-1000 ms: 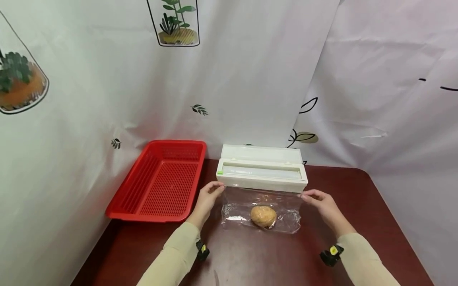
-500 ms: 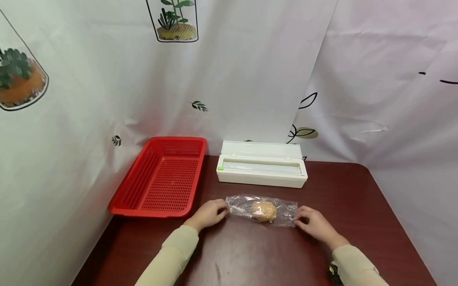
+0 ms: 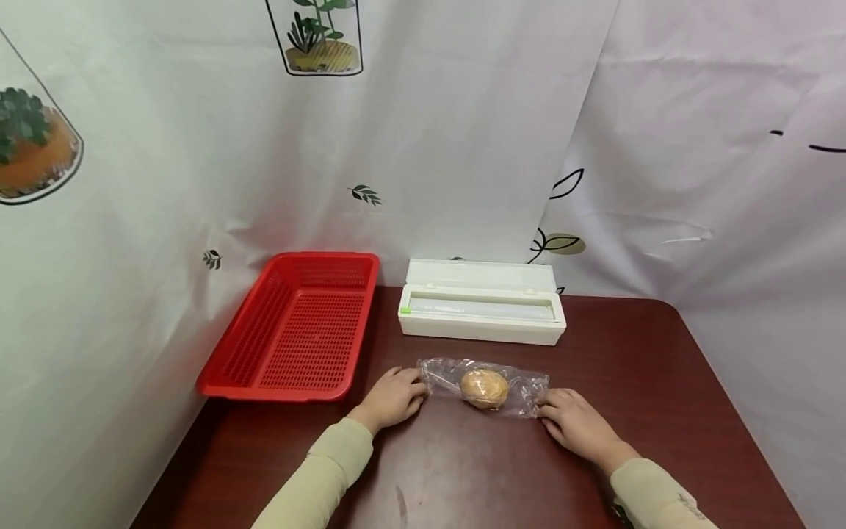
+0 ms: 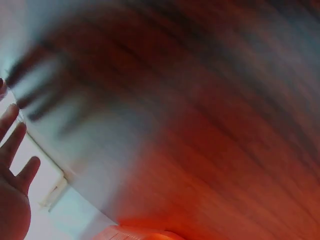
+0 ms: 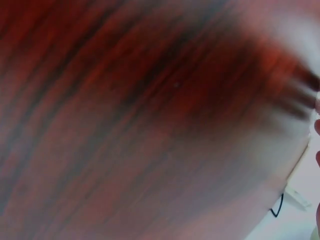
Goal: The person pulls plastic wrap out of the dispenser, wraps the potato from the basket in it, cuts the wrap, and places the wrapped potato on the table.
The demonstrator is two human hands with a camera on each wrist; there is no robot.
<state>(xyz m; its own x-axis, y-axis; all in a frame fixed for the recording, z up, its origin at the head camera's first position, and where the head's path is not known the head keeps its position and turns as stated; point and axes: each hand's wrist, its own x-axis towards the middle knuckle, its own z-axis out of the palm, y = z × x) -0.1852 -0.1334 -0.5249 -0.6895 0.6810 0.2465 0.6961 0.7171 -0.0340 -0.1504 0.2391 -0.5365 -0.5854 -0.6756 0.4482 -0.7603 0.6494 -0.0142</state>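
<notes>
A golden-brown bread roll (image 3: 485, 389) lies on the dark red table, inside a crinkled strip of clear cling film (image 3: 522, 383). At the film's left end rests my left hand (image 3: 394, 397), palm down, fingertips right at the film's edge. Its fingers are spread and fairly straight in the left wrist view. My right hand (image 3: 576, 422) lies low at the opposite end, relaxed fingertips overlapping the film there. Only slivers of the right fingertips (image 5: 318, 127) show in the right wrist view.
Behind the roll stands a white cling film dispenser (image 3: 481, 330) with its lid up and a roll of film inside. A red perforated plastic basket (image 3: 277, 395) sits to the left. A patterned white curtain (image 3: 463, 147) hangs along the table's back edge.
Both hands have come down from the film's raised far edge to its two ends. The film, earlier spread wide, is now folded over the bread roll into a narrow strip.
</notes>
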